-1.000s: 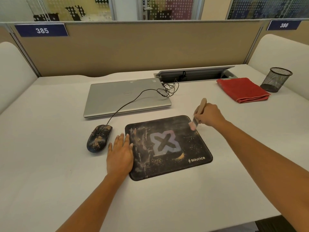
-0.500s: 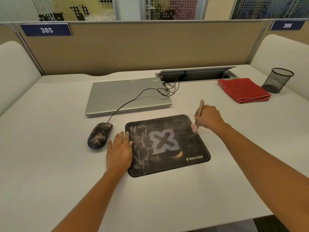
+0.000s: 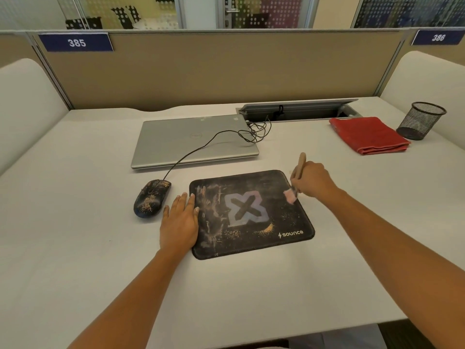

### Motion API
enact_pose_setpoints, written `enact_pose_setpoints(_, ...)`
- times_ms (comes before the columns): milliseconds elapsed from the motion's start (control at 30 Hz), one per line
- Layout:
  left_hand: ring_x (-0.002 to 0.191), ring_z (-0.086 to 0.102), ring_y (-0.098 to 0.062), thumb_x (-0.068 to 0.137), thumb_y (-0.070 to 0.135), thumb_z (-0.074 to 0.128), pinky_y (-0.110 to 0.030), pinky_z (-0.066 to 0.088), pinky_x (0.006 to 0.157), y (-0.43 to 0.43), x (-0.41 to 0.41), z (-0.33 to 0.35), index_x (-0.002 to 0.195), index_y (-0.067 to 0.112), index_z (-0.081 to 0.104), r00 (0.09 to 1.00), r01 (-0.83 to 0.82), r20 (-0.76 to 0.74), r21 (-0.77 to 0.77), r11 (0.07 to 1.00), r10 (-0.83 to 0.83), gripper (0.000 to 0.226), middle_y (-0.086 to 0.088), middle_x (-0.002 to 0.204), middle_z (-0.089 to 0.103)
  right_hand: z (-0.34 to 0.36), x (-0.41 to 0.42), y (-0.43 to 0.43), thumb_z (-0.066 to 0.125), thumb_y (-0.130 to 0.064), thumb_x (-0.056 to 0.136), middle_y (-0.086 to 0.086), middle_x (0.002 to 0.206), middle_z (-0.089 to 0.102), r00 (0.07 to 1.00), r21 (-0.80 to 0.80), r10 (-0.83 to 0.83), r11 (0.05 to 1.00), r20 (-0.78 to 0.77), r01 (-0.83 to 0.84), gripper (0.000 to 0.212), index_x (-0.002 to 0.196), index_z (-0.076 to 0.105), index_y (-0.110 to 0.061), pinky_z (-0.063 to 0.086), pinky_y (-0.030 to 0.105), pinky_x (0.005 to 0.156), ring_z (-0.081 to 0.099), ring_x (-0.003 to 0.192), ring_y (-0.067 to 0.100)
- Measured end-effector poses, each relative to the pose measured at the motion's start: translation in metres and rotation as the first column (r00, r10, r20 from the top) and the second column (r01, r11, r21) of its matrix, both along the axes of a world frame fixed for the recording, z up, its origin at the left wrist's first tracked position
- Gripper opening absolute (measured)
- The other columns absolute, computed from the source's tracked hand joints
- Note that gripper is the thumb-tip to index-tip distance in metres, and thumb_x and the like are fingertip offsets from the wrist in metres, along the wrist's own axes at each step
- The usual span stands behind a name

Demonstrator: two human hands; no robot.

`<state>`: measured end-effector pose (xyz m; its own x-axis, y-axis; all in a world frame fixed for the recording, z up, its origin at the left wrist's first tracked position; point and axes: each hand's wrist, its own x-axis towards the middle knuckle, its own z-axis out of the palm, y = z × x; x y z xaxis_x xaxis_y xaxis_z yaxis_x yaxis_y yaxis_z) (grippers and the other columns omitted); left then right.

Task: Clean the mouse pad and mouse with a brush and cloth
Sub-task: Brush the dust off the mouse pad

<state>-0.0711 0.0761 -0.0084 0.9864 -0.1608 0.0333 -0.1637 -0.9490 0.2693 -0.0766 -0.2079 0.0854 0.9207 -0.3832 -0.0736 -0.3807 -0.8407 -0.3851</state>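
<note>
Right hand [image 3: 313, 181] gripping brush [image 3: 297, 177], bristles on pad [image 3: 251, 215] right edge. Left hand [image 3: 180, 220] flat, open, pinning pad's left edge. Mouse [image 3: 151, 199] just left. Laptop [image 3: 193, 142] behind; cloth [image 3: 368, 134], mesh cup [image 3: 421, 120] far right.

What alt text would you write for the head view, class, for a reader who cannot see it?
A right hand sweeps a small brush over the right edge of a dusty black mouse pad while the left hand presses its left edge flat. A dusty wired mouse, closed laptop and folded red cloth lie nearby.
</note>
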Motion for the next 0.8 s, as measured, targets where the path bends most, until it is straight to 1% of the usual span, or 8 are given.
enact_pose_setpoints(67,0.145,0.007,-0.018,0.101,0.032,0.017,-0.036,0.004,0.118,0.000,0.001,0.000,0.148,0.019,0.013,1.000,-0.002,0.002,0.001,1.000,0.002,0.049,-0.003,0.157,0.013,0.006,-0.001,-0.002,0.058,-0.020,0.089,0.009,0.081,0.057,1.000,-0.046,-0.010,0.999,-0.005,0.010,0.025,0.102,0.064,0.000,0.035,0.020,0.048,0.054,0.069,0.020)
enact_pose_setpoints(100,0.145,0.008,-0.018,0.101,0.032,0.018,-0.036,0.004,0.118,0.000,0.001,0.000,0.148,0.019,0.013,1.000,-0.004,0.006,0.000,1.000,0.004,0.049,-0.003,0.157,0.013,0.006,0.000,-0.001,0.059,-0.019,0.088,0.009,0.082,0.059,1.000,-0.026,0.003,1.000,0.008,-0.002,0.022,0.101,0.065,-0.002,0.039,0.020,0.050,0.057,0.071,0.021)
enact_pose_setpoints(167,0.144,0.011,-0.018,0.101,0.030,0.019,-0.036,0.006,0.118,0.001,0.000,0.000,0.148,0.018,0.016,1.000,-0.008,0.027,-0.010,1.000,0.008,0.048,-0.003,0.156,0.016,0.006,0.002,0.010,0.062,-0.015,0.086,0.011,0.090,0.067,0.997,0.102,0.030,0.994,0.069,-0.037,0.017,0.100,0.068,-0.006,0.050,0.025,0.065,0.063,0.078,0.022)
enact_pose_setpoints(267,0.144,0.014,-0.017,0.101,0.028,0.020,-0.035,0.007,0.118,0.002,-0.001,0.001,0.147,0.017,0.020,0.999,-0.009,0.044,-0.047,0.999,0.011,0.047,-0.003,0.155,0.021,0.004,0.005,0.037,0.064,-0.016,0.085,0.013,0.098,0.068,0.987,0.302,0.055,0.948,0.150,-0.099,0.020,0.102,0.068,-0.005,0.056,0.032,0.080,0.066,0.086,0.023)
enact_pose_setpoints(433,0.143,0.016,-0.017,0.101,0.027,0.021,-0.035,0.007,0.118,0.003,-0.002,0.003,0.146,0.017,0.023,0.999,-0.009,0.049,-0.083,0.997,0.013,0.046,-0.003,0.154,0.023,0.001,0.011,0.090,0.058,-0.027,0.090,0.010,0.098,0.068,0.982,0.577,0.069,0.801,0.175,-0.159,0.029,0.109,0.064,-0.006,0.052,0.019,0.066,0.064,0.072,0.014)
enact_pose_setpoints(533,0.144,0.015,-0.017,0.101,0.028,0.021,-0.035,0.006,0.118,0.003,-0.001,0.002,0.146,0.018,0.021,0.999,-0.007,0.033,-0.077,0.997,0.010,0.047,-0.002,0.155,0.021,-0.005,0.014,0.111,0.060,-0.019,0.090,0.010,0.100,0.067,0.984,0.686,0.076,0.708,0.160,-0.166,0.020,0.105,0.065,-0.006,0.055,0.015,0.061,0.062,0.068,0.007)
enact_pose_setpoints(633,0.143,0.016,-0.018,0.101,0.027,0.021,-0.035,0.007,0.118,0.003,0.000,0.002,0.146,0.017,0.022,0.999,0.000,0.049,-0.069,0.998,0.004,0.046,-0.003,0.154,0.023,-0.013,0.012,0.113,0.062,-0.015,0.088,0.011,0.097,0.068,0.983,0.634,0.135,0.751,0.128,-0.185,0.015,0.100,0.067,-0.007,0.058,0.018,0.064,0.066,0.071,0.011)
enact_pose_setpoints(800,0.144,0.014,-0.018,0.101,0.025,0.020,-0.035,0.007,0.117,0.003,-0.001,0.002,0.146,0.017,0.021,0.999,0.000,0.047,-0.051,0.999,0.003,0.046,-0.003,0.154,0.022,-0.003,0.006,0.075,0.060,-0.017,0.089,0.012,0.094,0.068,0.986,0.363,0.164,0.918,0.022,-0.161,0.022,0.106,0.064,-0.004,0.057,0.023,0.066,0.066,0.073,0.016)
